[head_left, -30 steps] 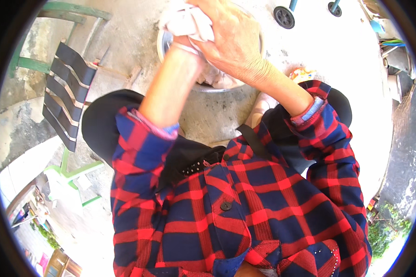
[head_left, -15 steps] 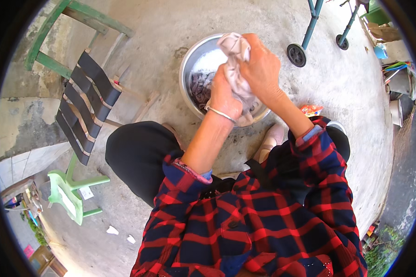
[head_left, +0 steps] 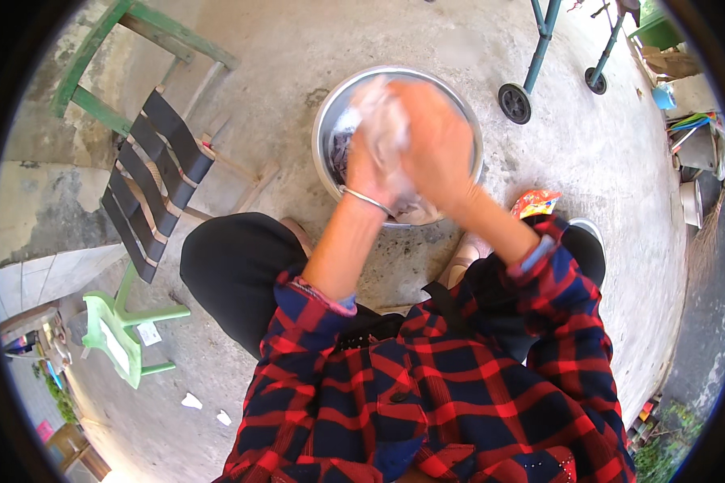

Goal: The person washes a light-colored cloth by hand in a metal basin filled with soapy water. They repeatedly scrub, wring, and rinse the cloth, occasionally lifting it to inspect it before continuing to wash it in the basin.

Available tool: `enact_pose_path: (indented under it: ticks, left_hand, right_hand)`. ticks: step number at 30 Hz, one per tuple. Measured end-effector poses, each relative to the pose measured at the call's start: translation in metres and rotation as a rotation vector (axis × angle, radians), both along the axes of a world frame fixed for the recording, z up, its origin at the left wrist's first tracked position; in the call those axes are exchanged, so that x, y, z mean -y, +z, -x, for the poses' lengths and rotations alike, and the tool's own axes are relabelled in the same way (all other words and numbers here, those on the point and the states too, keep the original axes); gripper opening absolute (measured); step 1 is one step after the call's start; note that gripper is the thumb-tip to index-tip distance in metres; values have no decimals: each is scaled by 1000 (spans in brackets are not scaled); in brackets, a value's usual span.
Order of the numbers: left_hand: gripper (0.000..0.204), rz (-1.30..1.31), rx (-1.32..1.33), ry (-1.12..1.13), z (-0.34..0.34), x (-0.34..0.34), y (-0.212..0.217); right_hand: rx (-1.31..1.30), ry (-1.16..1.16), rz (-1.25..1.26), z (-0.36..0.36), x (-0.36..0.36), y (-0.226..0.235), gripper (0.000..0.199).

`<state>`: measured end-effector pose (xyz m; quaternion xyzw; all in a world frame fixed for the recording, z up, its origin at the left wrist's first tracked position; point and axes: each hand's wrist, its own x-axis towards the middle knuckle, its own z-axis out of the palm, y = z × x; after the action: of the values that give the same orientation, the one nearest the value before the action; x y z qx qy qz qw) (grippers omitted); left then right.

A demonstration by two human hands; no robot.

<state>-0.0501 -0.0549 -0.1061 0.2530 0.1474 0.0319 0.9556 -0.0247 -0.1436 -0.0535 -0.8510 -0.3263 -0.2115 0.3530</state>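
Both my hands are bunched around a wet white cloth held over a round metal basin on the concrete floor. My left hand, with a thin bangle on its wrist, grips the cloth's near side. My right hand is clamped over the top of the cloth. Both are blurred by motion. Dark laundry and water lie inside the basin under the cloth. My sleeves are red and dark-blue plaid, pushed up the forearms.
A wooden chair with black straps stands to the left, a small green plastic stool lower left. A wheeled metal frame stands beyond the basin. An orange packet lies by my right knee. Buckets and clutter line the right edge.
The view has tilted so the basin sits lower in the picture. My hands have kept rubbing the white cloth over the basin, still gripping it, and are now blurred.
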Motion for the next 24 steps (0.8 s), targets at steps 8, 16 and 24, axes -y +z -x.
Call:
enact_pose_path:
  ticks: [8,16,24]
  left_hand:
    - [36,-106,-27,-25,4,2,39]
    - [80,-220,157,-47,-2,-2,56]
    - [58,-742,277,-108,-12,-48,18]
  right_hand:
    - [-202,-233,255,-58,29,-10,51]
    - [-798,405,-273,-43,41,-2,62]
    - [-1057,341,-698,-56,50,16,28]
